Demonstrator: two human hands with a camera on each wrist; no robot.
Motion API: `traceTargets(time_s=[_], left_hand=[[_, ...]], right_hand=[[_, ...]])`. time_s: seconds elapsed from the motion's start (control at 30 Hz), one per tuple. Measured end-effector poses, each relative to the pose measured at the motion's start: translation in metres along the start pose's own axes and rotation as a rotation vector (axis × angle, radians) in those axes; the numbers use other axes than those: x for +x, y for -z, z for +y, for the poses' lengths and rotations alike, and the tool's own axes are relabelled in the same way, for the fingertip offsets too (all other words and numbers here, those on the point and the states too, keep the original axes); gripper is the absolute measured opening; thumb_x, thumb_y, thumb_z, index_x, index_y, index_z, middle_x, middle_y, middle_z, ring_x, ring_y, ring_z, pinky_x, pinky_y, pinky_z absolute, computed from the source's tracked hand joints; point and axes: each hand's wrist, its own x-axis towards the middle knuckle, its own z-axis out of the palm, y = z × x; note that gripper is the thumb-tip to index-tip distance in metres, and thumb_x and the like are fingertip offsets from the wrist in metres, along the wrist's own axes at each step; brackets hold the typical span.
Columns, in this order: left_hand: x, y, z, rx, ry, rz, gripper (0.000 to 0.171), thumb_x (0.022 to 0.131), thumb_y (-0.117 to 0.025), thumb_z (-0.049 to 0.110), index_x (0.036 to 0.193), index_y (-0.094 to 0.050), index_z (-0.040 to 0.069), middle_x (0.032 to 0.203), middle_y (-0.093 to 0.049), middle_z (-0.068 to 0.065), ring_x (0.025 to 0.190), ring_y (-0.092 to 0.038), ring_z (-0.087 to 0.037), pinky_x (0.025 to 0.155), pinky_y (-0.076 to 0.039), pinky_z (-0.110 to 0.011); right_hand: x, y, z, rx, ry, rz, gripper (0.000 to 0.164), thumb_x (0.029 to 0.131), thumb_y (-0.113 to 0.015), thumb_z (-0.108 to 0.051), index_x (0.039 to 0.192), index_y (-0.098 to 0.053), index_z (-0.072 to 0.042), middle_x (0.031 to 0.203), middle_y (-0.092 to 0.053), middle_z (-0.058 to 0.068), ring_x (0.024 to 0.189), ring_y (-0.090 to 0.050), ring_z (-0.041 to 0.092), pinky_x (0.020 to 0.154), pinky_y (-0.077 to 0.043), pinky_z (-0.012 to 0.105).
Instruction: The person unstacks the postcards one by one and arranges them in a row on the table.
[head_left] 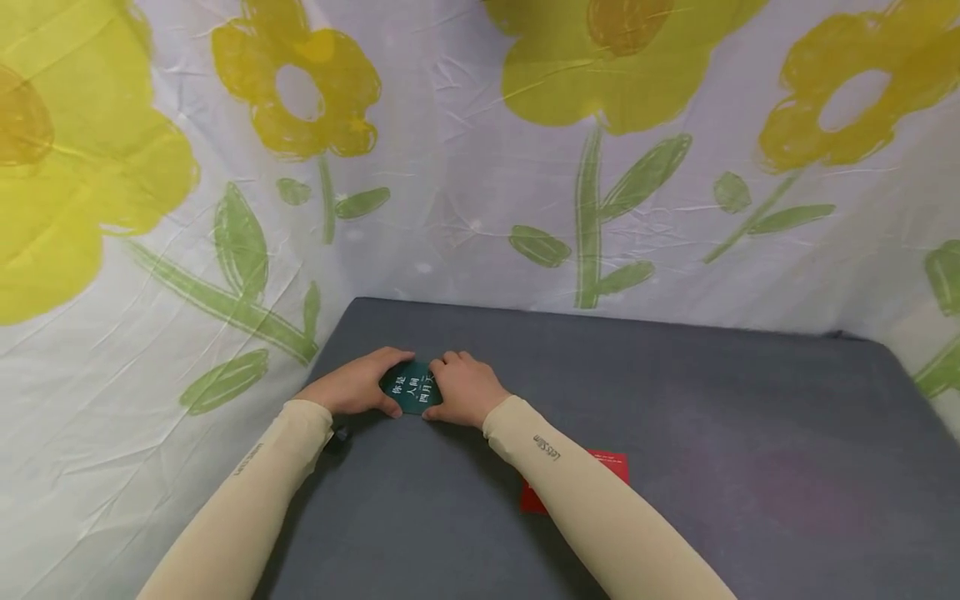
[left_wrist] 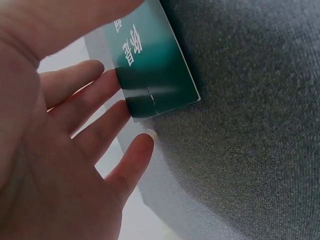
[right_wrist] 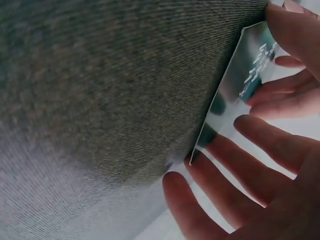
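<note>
A glossy dark green card with white Chinese characters lies at or just above the grey table surface, between my two hands. My left hand holds its left side, with the thumb by the near edge and fingers by the far edge. From the other side my right hand grips the card in the same way. In the left wrist view the fingertips meet the edge of the card, and the little finger stands apart from it. The right wrist view shows fingers along the rim of the thin card.
A red card with small pale print lies on the table, partly hidden beneath my right forearm. The grey cloth-covered table meets a white curtain printed with yellow flowers at the back and left.
</note>
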Motion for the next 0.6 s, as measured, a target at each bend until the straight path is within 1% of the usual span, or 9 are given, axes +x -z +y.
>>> traceTargets(time_s=[0.1, 0.2, 0.3, 0.37, 0.4, 0.47, 0.53, 0.6], left_hand=[[0.005, -0.003, 0.005, -0.003, 0.004, -0.004, 0.1, 0.084, -0.095, 0.023, 0.166, -0.04, 0.008, 0.168, -0.044, -0.017, 0.145, -0.051, -0.036, 0.117, -0.045, -0.056], [0.008, -0.005, 0.012, 0.003, 0.008, -0.004, 0.1, 0.083, -0.095, 0.019, 0.166, -0.04, 0.006, 0.169, -0.043, -0.02, 0.149, -0.048, -0.039, 0.119, -0.044, -0.058], [0.01, -0.009, 0.018, 0.047, 0.011, 0.016, 0.101, 0.082, -0.095, 0.017, 0.166, -0.04, 0.006, 0.171, -0.04, -0.021, 0.155, -0.041, -0.043, 0.122, -0.04, -0.063], [0.009, -0.013, 0.025, 0.105, 0.007, 0.044, 0.103, 0.081, -0.095, 0.018, 0.166, -0.039, 0.006, 0.171, -0.039, -0.021, 0.158, -0.037, -0.046, 0.123, -0.037, -0.068], [0.007, -0.015, 0.029, 0.133, 0.002, 0.06, 0.103, 0.081, -0.095, 0.018, 0.166, -0.04, 0.006, 0.171, -0.039, -0.022, 0.158, -0.036, -0.047, 0.123, -0.035, -0.07], [0.001, -0.019, 0.041, 0.168, -0.006, 0.09, 0.104, 0.081, -0.096, 0.021, 0.167, -0.039, 0.006, 0.171, -0.039, -0.021, 0.158, -0.035, -0.048, 0.122, -0.033, -0.074], [-0.005, -0.024, 0.055, 0.165, -0.021, 0.105, 0.105, 0.083, -0.095, 0.025, 0.168, -0.037, 0.007, 0.172, -0.038, -0.021, 0.159, -0.035, -0.048, 0.122, -0.032, -0.076], [-0.011, -0.031, 0.073, 0.125, -0.04, 0.096, 0.104, 0.086, -0.094, 0.03, 0.169, -0.035, 0.01, 0.172, -0.038, -0.019, 0.159, -0.036, -0.047, 0.123, -0.032, -0.074]], right_hand=[[-0.002, 0.002, 0.004, -0.004, -0.02, -0.011, 0.076, 0.092, -0.082, -0.058, 0.15, -0.062, -0.012, 0.145, -0.066, 0.008, 0.128, -0.064, 0.025, 0.103, -0.061, 0.041], [-0.006, 0.002, 0.008, 0.002, -0.035, -0.022, 0.079, 0.09, -0.083, -0.058, 0.151, -0.061, -0.012, 0.147, -0.066, 0.008, 0.129, -0.065, 0.025, 0.102, -0.061, 0.042], [-0.016, 0.005, 0.015, 0.024, -0.038, -0.013, 0.081, 0.09, -0.083, -0.06, 0.152, -0.06, -0.013, 0.152, -0.064, 0.007, 0.127, -0.067, 0.026, 0.101, -0.062, 0.043], [-0.028, 0.009, 0.022, 0.051, -0.035, -0.005, 0.083, 0.091, -0.082, -0.06, 0.155, -0.058, -0.012, 0.157, -0.061, 0.008, 0.129, -0.067, 0.029, 0.103, -0.061, 0.045], [-0.036, 0.012, 0.026, 0.067, -0.035, -0.003, 0.084, 0.092, -0.081, -0.06, 0.156, -0.056, -0.012, 0.159, -0.059, 0.008, 0.131, -0.067, 0.031, 0.107, -0.06, 0.046], [-0.054, 0.019, 0.034, 0.094, -0.04, -0.001, 0.085, 0.093, -0.079, -0.06, 0.158, -0.054, -0.011, 0.162, -0.056, 0.01, 0.136, -0.065, 0.033, 0.112, -0.057, 0.048], [-0.076, 0.025, 0.042, 0.117, -0.056, -0.005, 0.087, 0.094, -0.079, -0.06, 0.16, -0.052, -0.01, 0.165, -0.053, 0.011, 0.142, -0.061, 0.036, 0.116, -0.053, 0.051], [-0.099, 0.028, 0.05, 0.123, -0.079, 0.002, 0.087, 0.093, -0.08, -0.06, 0.159, -0.053, -0.01, 0.164, -0.053, 0.011, 0.144, -0.059, 0.037, 0.117, -0.052, 0.052]])
